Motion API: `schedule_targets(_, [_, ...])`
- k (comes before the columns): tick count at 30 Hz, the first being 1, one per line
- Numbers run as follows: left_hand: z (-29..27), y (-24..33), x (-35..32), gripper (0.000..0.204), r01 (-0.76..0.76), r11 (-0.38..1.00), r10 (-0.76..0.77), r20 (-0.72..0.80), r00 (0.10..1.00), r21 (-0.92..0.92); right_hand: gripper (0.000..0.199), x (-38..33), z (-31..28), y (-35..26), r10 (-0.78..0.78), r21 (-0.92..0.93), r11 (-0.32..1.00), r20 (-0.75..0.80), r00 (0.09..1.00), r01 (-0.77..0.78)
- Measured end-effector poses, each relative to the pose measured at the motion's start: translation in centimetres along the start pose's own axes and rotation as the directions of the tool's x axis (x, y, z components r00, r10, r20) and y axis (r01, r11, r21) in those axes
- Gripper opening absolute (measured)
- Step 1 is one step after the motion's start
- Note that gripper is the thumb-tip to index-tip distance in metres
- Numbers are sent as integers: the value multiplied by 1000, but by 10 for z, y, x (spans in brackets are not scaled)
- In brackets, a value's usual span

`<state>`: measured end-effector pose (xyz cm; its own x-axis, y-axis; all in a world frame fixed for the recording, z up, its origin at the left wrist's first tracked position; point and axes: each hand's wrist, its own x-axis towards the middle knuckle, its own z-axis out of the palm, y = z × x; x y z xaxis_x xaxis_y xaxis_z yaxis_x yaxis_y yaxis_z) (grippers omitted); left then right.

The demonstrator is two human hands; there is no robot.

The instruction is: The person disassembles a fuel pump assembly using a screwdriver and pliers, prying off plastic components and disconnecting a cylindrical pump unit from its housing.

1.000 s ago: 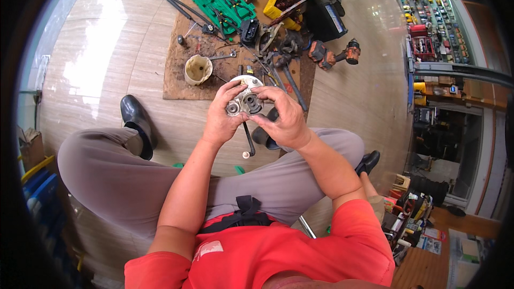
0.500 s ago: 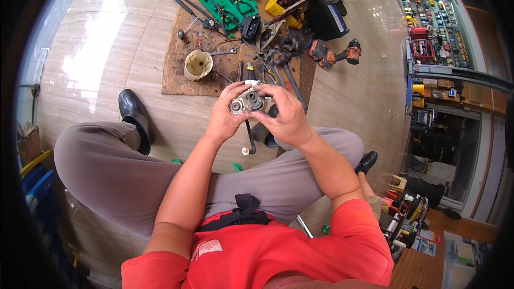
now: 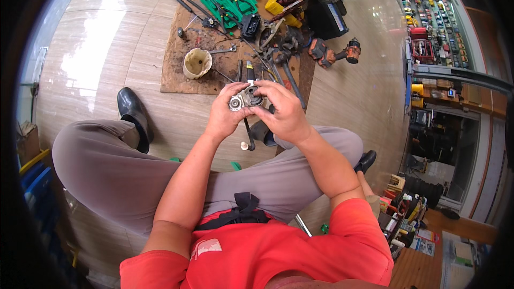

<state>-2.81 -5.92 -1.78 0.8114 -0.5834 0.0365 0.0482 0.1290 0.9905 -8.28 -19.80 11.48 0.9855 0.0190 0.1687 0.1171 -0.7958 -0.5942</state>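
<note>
Fingers (image 3: 267, 92) of both hands wrapped around a small grey metal mechanical part (image 3: 246, 98), held above the knees | left hand (image 3: 224, 115) grips its left side, right hand (image 3: 286, 112) its right and top | beyond: brown mat (image 3: 176, 69) on tiled floor, cream cup (image 3: 197, 62), green tool case (image 3: 227, 1), orange cordless drill (image 3: 333, 52)

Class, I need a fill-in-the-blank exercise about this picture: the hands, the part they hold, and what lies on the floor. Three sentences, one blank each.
1. The small metal part is held by ____ hands, the left hand and the right hand.
2. The tool case on the brown mat is ____ in colour.
3. The cream cup stands on the ____.

Missing words: both; green; mat
</note>
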Motion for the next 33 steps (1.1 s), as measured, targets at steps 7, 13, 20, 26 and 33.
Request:
schedule_targets(7, [3, -6, -3, 57, 74, 988, -67, 52, 996, -136, 35, 0, -3, 2, 46, 23, 999, 59, 997, -48])
schedule_targets(13, [4, -3, -3, 57, 142, 959, -120, 100, 988, -247, 37, 1, -6, -2, 56, 49, 997, 64, 996, -59])
schedule_targets(20, [4, -4, 0, 62, 25, 991, -20, 39, 999, -129, 47, 1, -6, -3, 38, 61, 997, 23, 999, -40])
schedule_targets(26, [4, -8, -1, 63, 1, 996, 0, 12, 1000, -88, 52, 0, -4, -4, 67, 67, 995, 18, 998, -68])
schedule_targets(33, [2, -2, 0, 61, 13, 998, -12, 1, 1000, -69, 53, -1, -2, -1, 63, 72, 995, -1, 998, -63])
